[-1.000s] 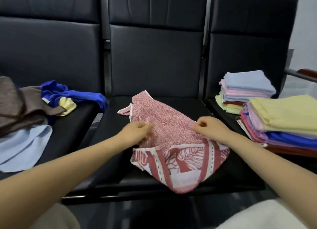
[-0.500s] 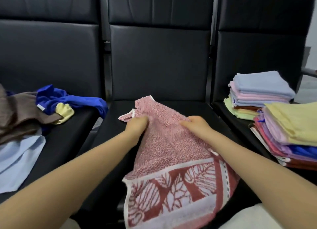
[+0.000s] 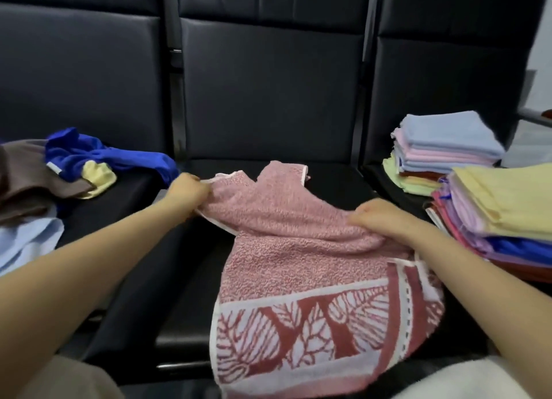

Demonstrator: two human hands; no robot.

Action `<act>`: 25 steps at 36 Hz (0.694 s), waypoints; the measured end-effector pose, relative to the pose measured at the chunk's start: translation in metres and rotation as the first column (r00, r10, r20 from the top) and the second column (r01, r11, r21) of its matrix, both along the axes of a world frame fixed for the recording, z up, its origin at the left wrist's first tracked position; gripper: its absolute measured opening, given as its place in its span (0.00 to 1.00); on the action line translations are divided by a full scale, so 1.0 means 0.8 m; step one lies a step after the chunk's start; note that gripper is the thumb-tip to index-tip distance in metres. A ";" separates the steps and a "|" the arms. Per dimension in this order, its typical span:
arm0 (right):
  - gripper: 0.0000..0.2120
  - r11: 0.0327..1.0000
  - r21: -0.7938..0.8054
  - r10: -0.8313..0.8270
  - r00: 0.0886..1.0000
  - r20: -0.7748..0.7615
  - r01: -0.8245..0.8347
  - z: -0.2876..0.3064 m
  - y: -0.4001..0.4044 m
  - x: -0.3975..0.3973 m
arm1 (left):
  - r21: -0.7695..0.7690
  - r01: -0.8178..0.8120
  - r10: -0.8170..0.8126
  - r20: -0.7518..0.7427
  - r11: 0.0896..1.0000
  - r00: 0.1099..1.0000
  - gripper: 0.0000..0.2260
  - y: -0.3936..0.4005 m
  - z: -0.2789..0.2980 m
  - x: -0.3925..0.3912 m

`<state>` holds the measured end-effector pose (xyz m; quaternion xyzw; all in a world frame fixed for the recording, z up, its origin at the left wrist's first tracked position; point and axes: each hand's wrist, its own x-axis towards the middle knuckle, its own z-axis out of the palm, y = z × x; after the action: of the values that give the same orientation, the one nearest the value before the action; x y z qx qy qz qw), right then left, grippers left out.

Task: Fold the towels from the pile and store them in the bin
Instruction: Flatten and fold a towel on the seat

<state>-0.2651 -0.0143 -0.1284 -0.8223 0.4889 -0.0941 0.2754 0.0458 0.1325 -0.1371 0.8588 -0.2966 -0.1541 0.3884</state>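
The pink patterned towel [image 3: 304, 249] lies across the middle chair seat [image 3: 185, 249], its leaf-printed border hanging over the near edge. The left hand [image 3: 188, 191] grips the towel's far left edge with curled fingers; the right hand [image 3: 385, 218] clutches a bunch of cloth on the right side. The step in hand looks like spreading the towel before the first fold. To do it well, both hands should draw apart until the edge between them runs taut and straight, then lay the cloth flat so the corners meet cleanly; the far corner near the backrest is flipped over and wants smoothing first

No bin shows in this view. Folded towels sit instead in two stacks on the right chair: a far stack [image 3: 448, 141] topped with light blue, and a near stack [image 3: 504, 201] topped with yellow. On the left chair the unfolded pile [image 3: 74, 165] holds blue, yellow, brown and pale blue cloths
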 end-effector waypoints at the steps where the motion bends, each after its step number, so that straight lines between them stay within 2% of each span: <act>1: 0.20 0.999 0.036 0.019 0.994 -0.107 -0.015 -0.001 0.003 -0.001 | 0.124 0.043 -0.054 0.083 0.991 0.995 0.06 0.001 -0.006 -0.005; 3: 0.16 0.999 0.033 0.028 0.988 -0.154 -0.024 -0.005 0.006 -0.003 | 0.293 0.105 -0.149 0.131 0.950 0.980 0.10 0.004 -0.013 -0.015; 4: 0.12 1.000 -0.021 0.021 0.991 -0.133 -0.024 -0.007 0.006 -0.003 | 0.320 0.111 -0.174 0.174 0.941 0.969 0.12 0.004 -0.014 -0.018; 5: 0.08 0.997 -0.077 0.015 0.994 -0.108 -0.024 -0.008 0.007 -0.002 | 0.322 0.105 -0.184 0.225 0.941 0.957 0.15 0.004 -0.013 -0.019; 7: 0.07 0.990 -0.138 0.010 1.000 -0.028 -0.014 -0.010 0.008 0.003 | 0.287 0.068 -0.155 0.290 0.955 0.944 0.19 -0.001 -0.011 -0.016; 11: 0.11 0.981 -0.174 -0.054 0.982 0.181 0.086 -0.012 0.005 0.037 | 0.209 0.029 -0.065 0.166 0.978 0.984 0.20 -0.017 -0.007 -0.008; 15: 0.24 0.993 -0.025 -0.106 0.951 0.292 0.119 -0.010 -0.007 0.089 | 0.169 0.043 -0.047 0.021 0.985 0.999 0.27 -0.038 -0.013 0.002; 17: 0.23 0.988 0.090 -0.144 0.956 0.254 0.125 -0.011 -0.017 0.118 | 0.141 0.054 -0.047 -0.058 0.989 0.997 0.29 -0.053 -0.014 0.005; 18: 0.22 0.980 0.146 -0.167 0.959 0.231 0.135 -0.012 -0.023 0.130 | 0.107 0.071 -0.060 -0.096 0.992 0.994 0.27 -0.060 -0.014 0.004; 20: 0.24 0.965 0.197 -0.211 0.958 0.195 0.173 -0.013 -0.033 0.151 | 0.018 0.095 -0.090 -0.178 0.995 0.980 0.14 -0.072 -0.010 -0.001; 21: 0.22 0.961 0.204 -0.228 0.955 0.190 0.189 -0.013 -0.039 0.161 | -0.029 0.095 -0.099 -0.212 0.995 0.972 0.09 -0.078 -0.006 -0.004; 23: 0.14 0.948 0.252 -0.258 0.933 0.250 0.194 -0.012 -0.047 0.178 | -0.101 0.085 -0.106 -0.224 0.991 0.969 0.09 -0.090 -0.002 0.001; 25: 0.06 0.921 0.360 -0.307 0.840 0.447 0.145 -0.005 -0.053 0.190 | -0.226 0.012 -0.069 -0.247 0.974 0.967 0.09 -0.097 0.006 0.015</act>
<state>-0.1130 -0.0569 -0.1324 -0.6520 0.5053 -0.2553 0.5044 0.0577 0.0546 -0.1324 0.7768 -0.2775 -0.2360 0.5137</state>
